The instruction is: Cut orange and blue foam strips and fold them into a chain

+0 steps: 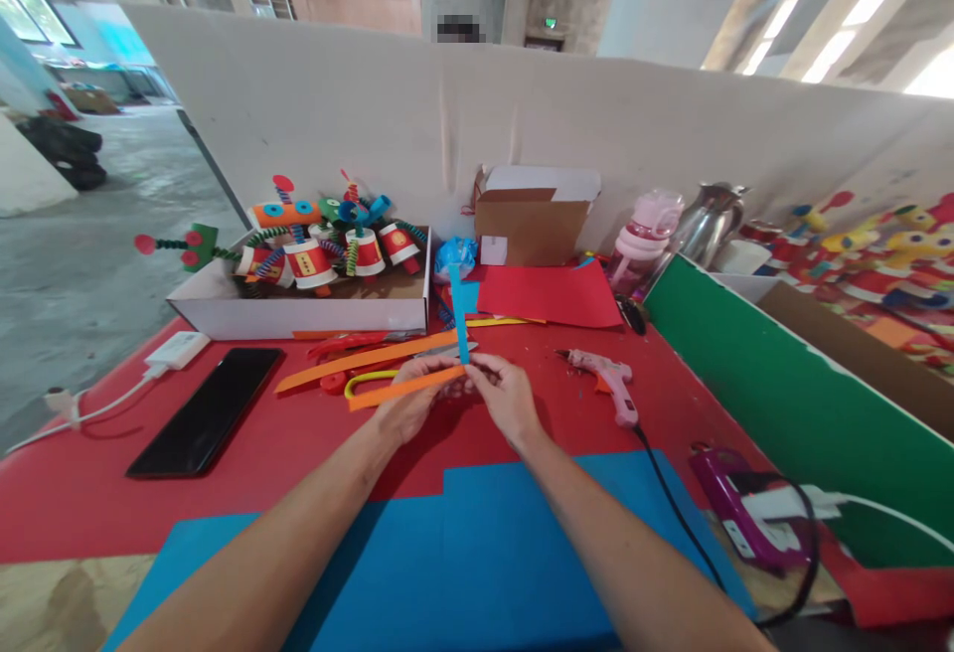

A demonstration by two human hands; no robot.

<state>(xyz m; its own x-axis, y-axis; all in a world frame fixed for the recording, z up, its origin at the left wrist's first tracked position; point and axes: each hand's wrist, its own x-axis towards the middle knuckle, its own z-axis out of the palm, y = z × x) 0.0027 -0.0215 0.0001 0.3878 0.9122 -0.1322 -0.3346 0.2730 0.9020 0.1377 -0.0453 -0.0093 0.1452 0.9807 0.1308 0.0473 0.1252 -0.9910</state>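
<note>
Over the red tabletop, my two hands meet at the crossed ends of two narrow paper strips. An orange paper strip (pixel 406 388) runs out to the left, across the fingers of my left hand (pixel 409 411), which are closed on it. From the same corner a blue paper strip (pixel 459 319) points away from me. My right hand (pixel 508 402) pinches that corner between thumb and fingers. Behind my left hand lie a longer orange strip (pixel 358 362) and yellow-handled scissors (pixel 365 380), partly covered.
A pink glue gun (pixel 607 379) lies right of my hands, its cord running to a purple power strip (pixel 752 513). Blue sheets (pixel 507 553) lie in front. Left are a phone (pixel 213 413) and a white box (pixel 320 316) of paper-cup figures. A green box side (pixel 790 423) borders the right.
</note>
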